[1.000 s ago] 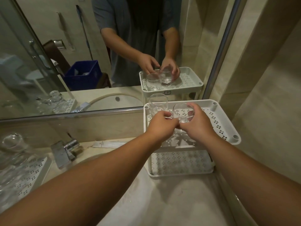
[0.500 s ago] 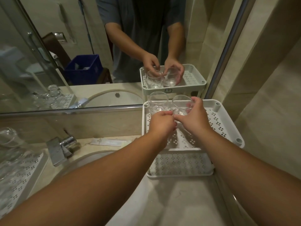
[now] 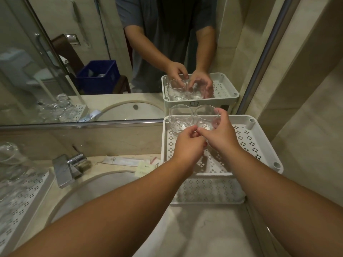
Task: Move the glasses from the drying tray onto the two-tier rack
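Observation:
The white two-tier rack (image 3: 263,145) stands on the counter at the right, against the mirror. Two clear glasses stand upright side by side at the back left of its top tier. The left glass (image 3: 178,120) stands free. My right hand (image 3: 221,135) wraps around the right glass (image 3: 205,117) from the right. My left hand (image 3: 187,146) has its curled fingertips pinched at that glass's base, touching my right thumb. The drying tray (image 3: 31,193) lies at the far left with several more glasses (image 3: 11,160) on it, blurred.
A chrome faucet (image 3: 68,168) and the round sink basin (image 3: 96,190) lie between tray and rack. Paper packets (image 3: 128,161) rest behind the sink. The mirror (image 3: 92,71) runs along the back and a tiled wall (image 3: 306,108) closes in on the right. The rack's lower tier (image 3: 207,191) holds nothing.
Both hands have carried the right glass backward across the top tier until it stands next to the left glass. The left glass has not moved.

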The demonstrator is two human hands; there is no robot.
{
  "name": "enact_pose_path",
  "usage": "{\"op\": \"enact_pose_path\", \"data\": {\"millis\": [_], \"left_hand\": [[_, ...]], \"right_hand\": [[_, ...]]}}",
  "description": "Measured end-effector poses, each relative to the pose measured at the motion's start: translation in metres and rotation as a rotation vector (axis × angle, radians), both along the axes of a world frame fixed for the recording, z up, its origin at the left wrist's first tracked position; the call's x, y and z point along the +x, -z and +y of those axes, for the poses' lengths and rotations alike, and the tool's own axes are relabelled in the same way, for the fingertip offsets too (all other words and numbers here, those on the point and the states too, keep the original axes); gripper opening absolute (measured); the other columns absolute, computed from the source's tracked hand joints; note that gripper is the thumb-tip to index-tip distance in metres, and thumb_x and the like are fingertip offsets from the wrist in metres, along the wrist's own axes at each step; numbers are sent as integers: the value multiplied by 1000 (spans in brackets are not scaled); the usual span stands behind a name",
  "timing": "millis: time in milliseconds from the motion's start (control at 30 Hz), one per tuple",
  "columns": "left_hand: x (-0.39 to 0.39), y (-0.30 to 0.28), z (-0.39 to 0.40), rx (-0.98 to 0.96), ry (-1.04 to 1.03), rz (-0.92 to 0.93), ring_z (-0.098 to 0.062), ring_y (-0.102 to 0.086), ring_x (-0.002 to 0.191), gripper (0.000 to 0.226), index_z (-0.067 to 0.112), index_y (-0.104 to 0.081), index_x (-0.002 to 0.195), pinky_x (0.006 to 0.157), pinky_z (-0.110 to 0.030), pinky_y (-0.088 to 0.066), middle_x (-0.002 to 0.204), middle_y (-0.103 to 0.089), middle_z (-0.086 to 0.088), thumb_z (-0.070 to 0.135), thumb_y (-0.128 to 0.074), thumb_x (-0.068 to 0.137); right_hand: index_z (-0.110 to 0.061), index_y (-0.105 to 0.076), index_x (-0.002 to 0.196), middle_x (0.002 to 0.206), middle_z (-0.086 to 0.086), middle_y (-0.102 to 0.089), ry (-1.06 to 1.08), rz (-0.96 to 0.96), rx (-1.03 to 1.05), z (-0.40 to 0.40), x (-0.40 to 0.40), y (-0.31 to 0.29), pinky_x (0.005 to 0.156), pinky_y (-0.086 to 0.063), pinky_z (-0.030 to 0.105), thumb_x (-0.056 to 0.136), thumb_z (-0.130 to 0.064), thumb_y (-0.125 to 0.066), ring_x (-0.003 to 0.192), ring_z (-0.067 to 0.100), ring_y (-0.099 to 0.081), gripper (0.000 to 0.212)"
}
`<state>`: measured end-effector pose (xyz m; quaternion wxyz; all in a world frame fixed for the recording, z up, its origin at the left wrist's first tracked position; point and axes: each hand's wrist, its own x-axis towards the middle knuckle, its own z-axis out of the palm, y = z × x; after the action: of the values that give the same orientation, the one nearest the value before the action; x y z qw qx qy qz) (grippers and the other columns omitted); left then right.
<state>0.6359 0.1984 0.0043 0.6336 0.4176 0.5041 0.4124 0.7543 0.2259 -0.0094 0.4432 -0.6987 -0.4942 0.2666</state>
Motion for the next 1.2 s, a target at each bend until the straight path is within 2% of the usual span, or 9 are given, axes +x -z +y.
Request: {"op": "enact_pose_path", "data": {"millis": [200,333,400,533,600,700,867,1000,1200], "left_hand": [[-1,0,-1,-7,-5,-3,-15,-72,84,64,20,-46,146,66,-28,-53,111,-71,2,1,-54,86],[-2,-1,-1,-21,-5,-4,-12,-66,72,61,19,-48,143,62,-27,-50,108,-70,-2,1,-53,86],[-2,-3,-1,-27,-9,11,-12,-64,69,58,19,-48,143,63,-29,-50,110,-69,-5,2,-53,87],[-2,-7,-3,-40,-14,130,-18,-67,78,58,24,-41,145,72,-38,-55,107,-67,-4,15,-54,90],[-5,-12,-6,-53,-5,176,-20,-68,77,58,27,-41,144,66,-37,-54,96,-68,-4,17,-54,88],[-15,-19,-15,-5,15,241,-19,-71,77,52,29,-47,137,61,-33,-54,84,-66,4,16,-53,86],[-42,-39,-31,134,-57,193,-17,-72,83,34,25,-59,121,54,-23,-48,100,-65,6,13,-52,90],[-83,-72,-34,288,-160,156,-10,-71,77,22,32,-62,104,51,-14,-50,97,-67,10,15,-56,92],[-166,-94,-34,353,-242,211,-13,-69,95,23,34,-65,106,72,-27,-55,100,-67,13,16,-56,94]], "right_hand": [[-46,-36,131,123,-7,-56,-20,45,1,2,2,3,87,-52,32,67,-36,-83,109,13,-57,80],[-43,-36,132,121,-9,-55,-36,36,7,1,3,2,86,-51,32,67,-35,-84,109,13,-58,81],[-39,-34,136,126,-5,-56,-34,14,7,0,3,1,94,-51,38,67,-35,-85,115,16,-57,85],[-32,-20,150,144,4,-46,3,-87,-2,-4,-1,-2,100,-42,33,67,-36,-88,128,21,-48,107],[-31,-18,151,146,3,-43,49,-111,25,-11,-2,-6,102,-42,37,67,-37,-88,129,21,-47,110],[-31,-21,150,146,1,-42,118,-152,92,-23,-7,-17,101,-44,39,69,-37,-87,128,19,-47,105],[-27,-40,140,132,-5,-47,169,-201,327,-47,-33,-38,95,-45,27,73,-31,-84,116,11,-50,80],[-27,-48,130,122,-9,-49,100,-242,464,-59,-70,-53,84,-47,23,75,-27,-82,105,8,-51,65],[-31,-50,124,115,-13,-49,3,-203,515,-64,-157,-68,77,-53,25,79,-25,-79,97,7,-54,54]]}}
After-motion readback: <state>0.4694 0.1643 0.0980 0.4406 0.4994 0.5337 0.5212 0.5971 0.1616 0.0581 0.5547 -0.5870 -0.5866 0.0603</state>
